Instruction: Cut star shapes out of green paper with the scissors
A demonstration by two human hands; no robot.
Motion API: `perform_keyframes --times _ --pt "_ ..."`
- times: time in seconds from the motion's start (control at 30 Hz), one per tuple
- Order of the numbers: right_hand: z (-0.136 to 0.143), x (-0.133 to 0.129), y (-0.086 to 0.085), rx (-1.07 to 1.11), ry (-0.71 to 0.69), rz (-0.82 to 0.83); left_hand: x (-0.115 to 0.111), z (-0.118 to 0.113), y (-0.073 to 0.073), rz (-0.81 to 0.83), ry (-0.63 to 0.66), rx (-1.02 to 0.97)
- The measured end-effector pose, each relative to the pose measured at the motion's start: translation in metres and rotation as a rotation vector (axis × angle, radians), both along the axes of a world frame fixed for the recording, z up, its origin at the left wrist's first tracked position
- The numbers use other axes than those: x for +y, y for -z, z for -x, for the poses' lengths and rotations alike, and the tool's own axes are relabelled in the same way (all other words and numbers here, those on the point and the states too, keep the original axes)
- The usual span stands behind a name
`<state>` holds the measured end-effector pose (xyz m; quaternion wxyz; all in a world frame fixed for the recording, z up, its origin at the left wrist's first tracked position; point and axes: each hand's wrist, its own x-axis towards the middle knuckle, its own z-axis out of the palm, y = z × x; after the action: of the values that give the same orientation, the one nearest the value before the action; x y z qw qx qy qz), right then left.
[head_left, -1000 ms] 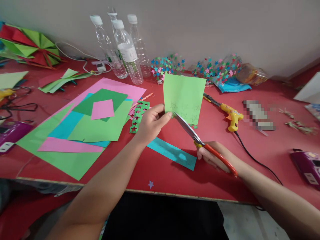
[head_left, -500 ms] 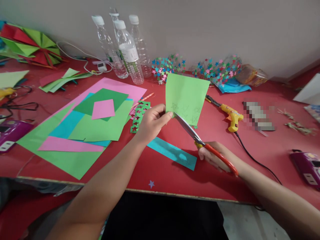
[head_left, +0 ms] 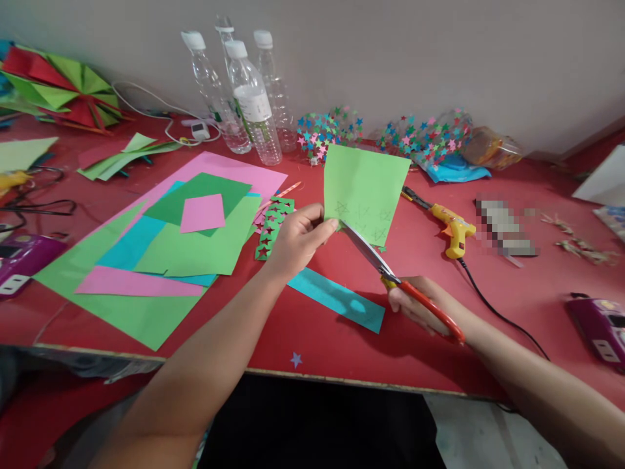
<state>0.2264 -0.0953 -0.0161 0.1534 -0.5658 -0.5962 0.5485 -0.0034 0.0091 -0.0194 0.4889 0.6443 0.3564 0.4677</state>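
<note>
My left hand (head_left: 305, 238) pinches the lower left corner of a light green sheet of paper (head_left: 366, 179), held up above the red table. Pencilled star outlines run along the sheet's lower part. In my right hand (head_left: 424, 306) is a pair of scissors (head_left: 385, 267) with red and yellow handles. The blades point up and left, and their tips meet the paper's lower edge close to my left thumb. Beneath lies a blue paper strip (head_left: 342, 299). A green strip with star-shaped holes (head_left: 275, 228) lies beside my left wrist.
Stacked coloured sheets (head_left: 190, 254) cover the left. Several plastic bottles (head_left: 256, 111) stand along the wall, beside heaps of paper stars (head_left: 424, 137). A yellow glue gun (head_left: 454, 228) with a cord lies right; a purple power box (head_left: 600, 329) sits farther right. A star (head_left: 296, 359) lies near the front edge.
Almost nothing differs. The whole view has shifted very slightly; both hands, the scissors and the light green paper keep the same positions relative to each other.
</note>
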Motion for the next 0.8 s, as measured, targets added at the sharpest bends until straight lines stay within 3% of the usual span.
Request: perform_keyframes --times 0.17,0.5,0.8 --pt "0.003 0.001 -0.003 0.019 0.004 -0.029 -0.001 -0.001 0.000 0.029 -0.007 -0.046" --pt "0.008 -0.004 0.000 0.143 0.007 -0.043 -0.016 -0.017 0.009 0.240 -0.054 -0.242" --pt "0.013 -0.010 0.002 0.157 0.028 -0.019 -0.022 -0.027 0.011 0.263 -0.071 -0.298"
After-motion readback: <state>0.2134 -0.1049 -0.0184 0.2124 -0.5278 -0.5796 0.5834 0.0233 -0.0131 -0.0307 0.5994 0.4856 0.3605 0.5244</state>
